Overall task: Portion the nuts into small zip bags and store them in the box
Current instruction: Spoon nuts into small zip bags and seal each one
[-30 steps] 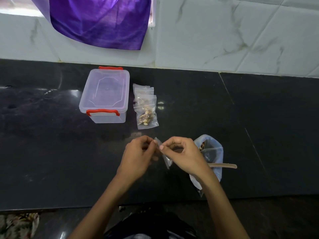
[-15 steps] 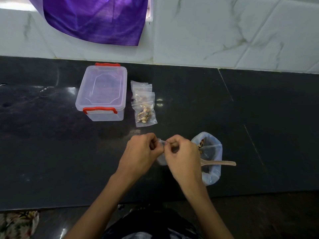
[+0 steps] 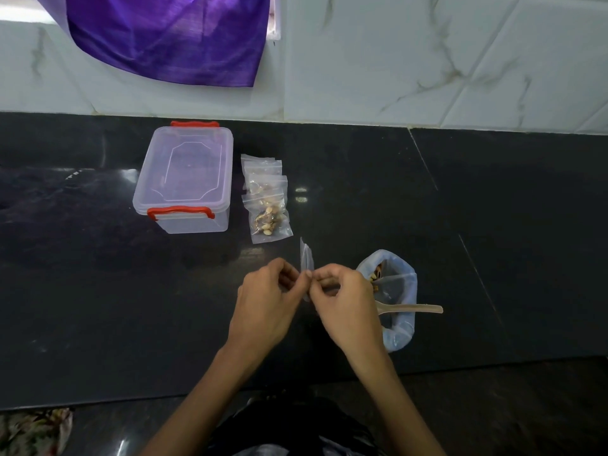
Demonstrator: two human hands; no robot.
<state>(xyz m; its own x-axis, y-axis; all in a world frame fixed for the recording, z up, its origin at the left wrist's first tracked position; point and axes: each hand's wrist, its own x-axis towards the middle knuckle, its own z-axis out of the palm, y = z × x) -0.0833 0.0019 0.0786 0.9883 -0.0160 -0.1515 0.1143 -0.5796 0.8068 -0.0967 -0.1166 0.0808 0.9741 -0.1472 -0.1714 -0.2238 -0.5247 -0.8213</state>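
We see the left hand (image 3: pixel 266 304) and the right hand (image 3: pixel 342 304) close together above the dark surface (image 3: pixel 98 307), fingers curled, and both pinch one small clear zip bag (image 3: pixel 306 258) between them; the bag stands upright above the fingertips and looks empty, though it is too thin to tell for sure. Just right of the right hand stands a bigger bag (image 3: pixel 399 327) with its rim rolled down, nuts (image 3: pixel 375 278) visible inside, and a wooden spoon (image 3: pixel 418 308) lying across its opening. Farther back on the surface lies a row of filled small bags (image 3: pixel 268 205), overlapping each other, and just left of them stands the clear box (image 3: pixel 186 179) with red clips, its lid on. A purple cloth (image 3: pixel 171 34) hangs on the tiled wall behind
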